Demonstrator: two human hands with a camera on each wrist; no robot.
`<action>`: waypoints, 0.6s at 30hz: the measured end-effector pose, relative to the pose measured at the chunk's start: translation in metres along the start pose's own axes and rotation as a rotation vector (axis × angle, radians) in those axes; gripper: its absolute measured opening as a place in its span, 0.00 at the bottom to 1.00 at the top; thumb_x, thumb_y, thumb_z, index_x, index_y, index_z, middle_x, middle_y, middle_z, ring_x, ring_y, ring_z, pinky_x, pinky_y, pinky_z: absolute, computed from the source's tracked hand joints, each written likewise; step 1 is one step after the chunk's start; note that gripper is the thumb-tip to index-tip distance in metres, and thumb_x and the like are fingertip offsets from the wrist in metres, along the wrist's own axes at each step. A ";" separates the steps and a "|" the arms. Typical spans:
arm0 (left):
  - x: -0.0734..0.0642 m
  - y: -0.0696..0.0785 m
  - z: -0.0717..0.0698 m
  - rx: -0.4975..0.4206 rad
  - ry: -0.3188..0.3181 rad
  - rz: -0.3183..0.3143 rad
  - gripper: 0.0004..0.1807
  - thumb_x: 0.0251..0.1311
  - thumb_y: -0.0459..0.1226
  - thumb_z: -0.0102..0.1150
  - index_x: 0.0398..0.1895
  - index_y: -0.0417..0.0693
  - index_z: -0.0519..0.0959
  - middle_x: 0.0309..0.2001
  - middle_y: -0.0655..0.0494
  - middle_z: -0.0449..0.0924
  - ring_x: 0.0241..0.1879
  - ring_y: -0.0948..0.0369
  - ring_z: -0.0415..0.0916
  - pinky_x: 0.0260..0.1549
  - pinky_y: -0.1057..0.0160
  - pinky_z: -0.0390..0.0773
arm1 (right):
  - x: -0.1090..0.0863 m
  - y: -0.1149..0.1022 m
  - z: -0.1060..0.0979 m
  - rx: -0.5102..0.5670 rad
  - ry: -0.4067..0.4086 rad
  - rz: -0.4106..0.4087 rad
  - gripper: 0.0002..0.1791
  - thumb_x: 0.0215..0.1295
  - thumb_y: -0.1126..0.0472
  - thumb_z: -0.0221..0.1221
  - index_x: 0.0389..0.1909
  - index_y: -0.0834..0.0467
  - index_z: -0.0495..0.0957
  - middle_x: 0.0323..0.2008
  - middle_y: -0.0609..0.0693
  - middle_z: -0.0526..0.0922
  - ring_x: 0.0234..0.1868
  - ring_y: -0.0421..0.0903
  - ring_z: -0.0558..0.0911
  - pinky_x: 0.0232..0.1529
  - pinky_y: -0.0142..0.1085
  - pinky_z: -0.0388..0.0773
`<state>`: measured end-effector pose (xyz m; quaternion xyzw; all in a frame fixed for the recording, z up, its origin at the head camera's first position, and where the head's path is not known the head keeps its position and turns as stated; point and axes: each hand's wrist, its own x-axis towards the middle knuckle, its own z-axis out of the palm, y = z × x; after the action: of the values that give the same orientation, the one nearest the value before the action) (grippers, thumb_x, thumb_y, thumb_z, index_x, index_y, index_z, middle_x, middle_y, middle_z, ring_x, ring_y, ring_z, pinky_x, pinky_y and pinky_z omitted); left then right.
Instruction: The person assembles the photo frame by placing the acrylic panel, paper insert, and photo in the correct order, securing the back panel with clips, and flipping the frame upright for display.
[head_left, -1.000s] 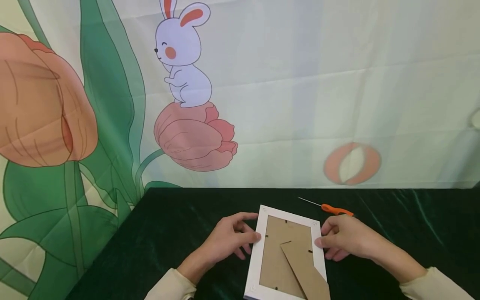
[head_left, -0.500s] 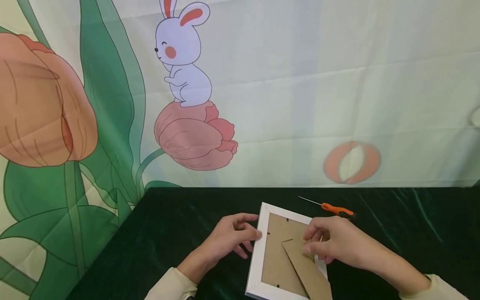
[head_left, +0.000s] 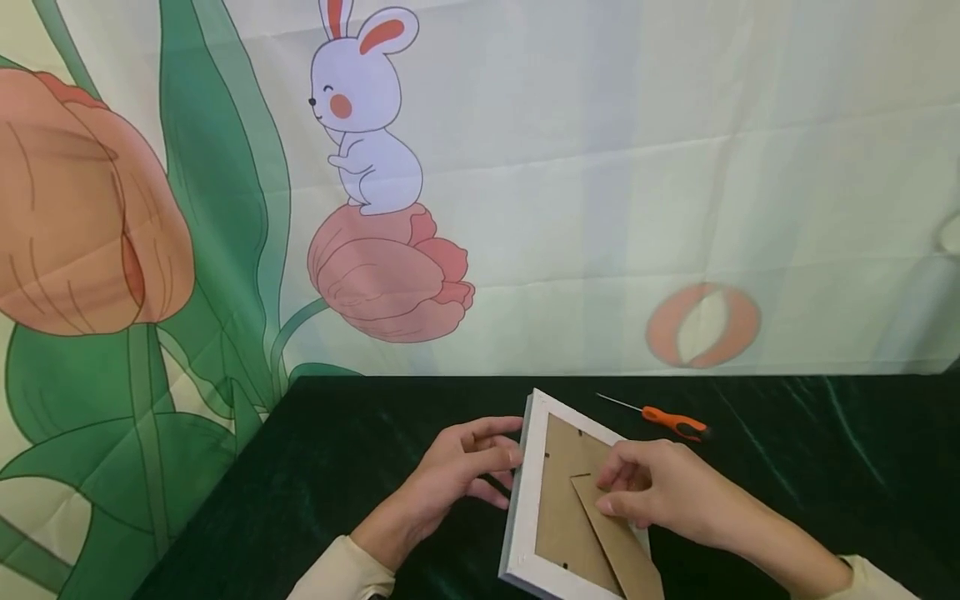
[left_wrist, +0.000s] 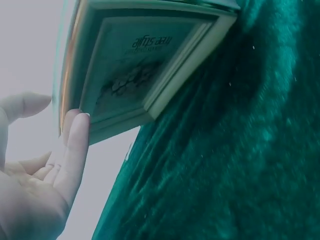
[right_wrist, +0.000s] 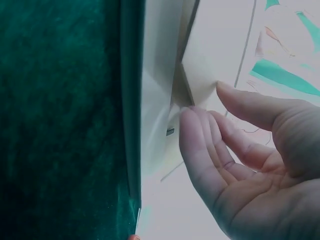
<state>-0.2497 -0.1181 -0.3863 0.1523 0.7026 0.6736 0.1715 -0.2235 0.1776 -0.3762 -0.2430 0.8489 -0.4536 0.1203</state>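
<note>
A white picture frame (head_left: 528,492) is held tilted off the dark table, its brown back panel (head_left: 558,517) facing me. In the left wrist view the glazed front (left_wrist: 135,70) shows lettering and a dark picture. My left hand (head_left: 457,471) holds the frame's left edge, thumb at the back and fingers toward the front. My right hand (head_left: 667,487) is at the cardboard stand (head_left: 618,537) on the back. In the right wrist view its thumb touches the stand's face, and curled fingertips (right_wrist: 189,117) meet its edge. Small dark tabs (right_wrist: 170,132) sit along the panel's border.
A screwdriver (head_left: 675,422) with an orange handle lies on the dark green velvet cloth (head_left: 300,500), beyond the right hand. A light curtain (head_left: 555,208) printed with a rabbit and tulips hangs behind the table.
My right hand has left the frame's right edge and moved left onto the stand. The frame has tilted further, its top corner rising. My left hand keeps its hold.
</note>
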 end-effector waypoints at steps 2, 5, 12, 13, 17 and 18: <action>-0.001 0.002 0.002 -0.011 -0.004 0.011 0.29 0.73 0.40 0.65 0.74 0.41 0.73 0.53 0.44 0.86 0.39 0.55 0.87 0.38 0.56 0.89 | 0.000 -0.002 0.000 0.002 0.007 -0.004 0.10 0.67 0.60 0.73 0.43 0.56 0.83 0.31 0.46 0.82 0.26 0.46 0.80 0.27 0.37 0.82; -0.004 0.006 0.006 -0.021 -0.004 0.021 0.31 0.72 0.40 0.66 0.75 0.43 0.73 0.56 0.44 0.85 0.43 0.53 0.88 0.40 0.55 0.88 | -0.001 -0.004 0.001 -0.004 0.030 -0.022 0.08 0.69 0.61 0.71 0.44 0.56 0.83 0.31 0.46 0.83 0.27 0.45 0.81 0.28 0.37 0.82; -0.007 0.008 0.015 -0.069 0.000 0.028 0.31 0.72 0.42 0.67 0.75 0.46 0.73 0.59 0.44 0.83 0.45 0.51 0.88 0.43 0.54 0.88 | -0.001 -0.010 0.006 0.044 0.051 -0.114 0.08 0.71 0.62 0.69 0.48 0.57 0.83 0.33 0.45 0.84 0.32 0.42 0.83 0.32 0.37 0.85; -0.006 0.007 0.016 -0.081 -0.003 0.026 0.30 0.72 0.41 0.67 0.75 0.45 0.73 0.59 0.44 0.83 0.45 0.51 0.88 0.42 0.55 0.88 | -0.001 -0.011 0.006 0.055 0.051 -0.120 0.08 0.72 0.62 0.69 0.48 0.57 0.83 0.34 0.45 0.84 0.32 0.43 0.83 0.32 0.37 0.86; -0.005 0.006 0.018 -0.123 -0.004 0.001 0.26 0.73 0.41 0.67 0.70 0.41 0.78 0.57 0.44 0.86 0.43 0.54 0.87 0.40 0.58 0.88 | 0.000 -0.014 0.006 0.093 0.057 -0.101 0.08 0.74 0.60 0.67 0.48 0.57 0.83 0.36 0.48 0.84 0.33 0.46 0.84 0.34 0.39 0.87; -0.005 0.006 0.018 -0.126 -0.004 -0.008 0.24 0.73 0.41 0.67 0.68 0.40 0.79 0.56 0.44 0.86 0.42 0.55 0.87 0.40 0.58 0.88 | 0.000 -0.014 0.006 0.110 0.059 -0.091 0.08 0.75 0.60 0.66 0.49 0.58 0.83 0.37 0.50 0.85 0.34 0.47 0.84 0.35 0.40 0.87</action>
<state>-0.2376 -0.1039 -0.3805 0.1398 0.6591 0.7154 0.1851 -0.2162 0.1665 -0.3679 -0.2609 0.8140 -0.5115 0.0877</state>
